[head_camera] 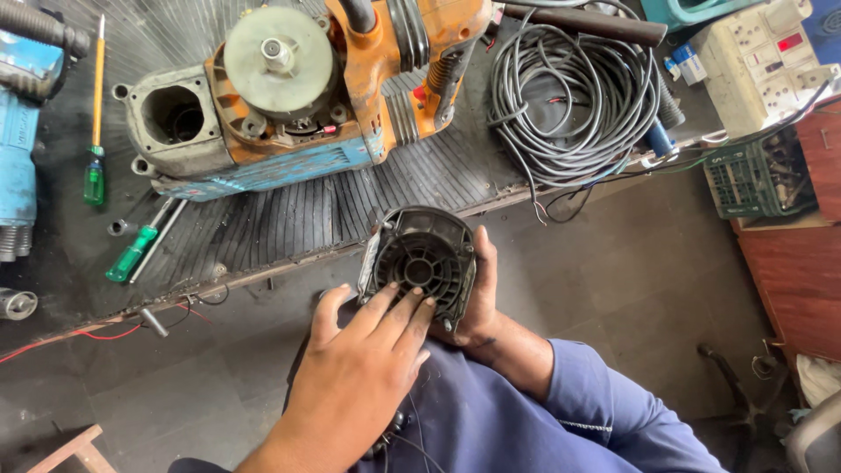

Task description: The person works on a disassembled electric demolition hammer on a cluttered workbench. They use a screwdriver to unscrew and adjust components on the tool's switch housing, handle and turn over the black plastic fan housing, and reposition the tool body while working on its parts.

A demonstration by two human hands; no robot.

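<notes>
A round black motor cover (420, 258) with ribs and vents inside is held up in front of me, its hollow side facing the camera. My right hand (480, 298), in a blue sleeve, grips it from behind and along its right side. My left hand (355, 377) comes up from below, its fingertips pressed on the cover's lower rim. A big orange and blue power tool (289, 96) lies opened on the bench just beyond, showing a pale round disc and an empty round housing.
The ribbed black bench mat (263, 219) holds two green-handled screwdrivers (131, 254) (95, 166). A coil of grey cable (569, 96) lies at the right, with a white socket box (762, 61) and a green crate (758, 180) beyond. A blue tool (17, 149) is at the left edge.
</notes>
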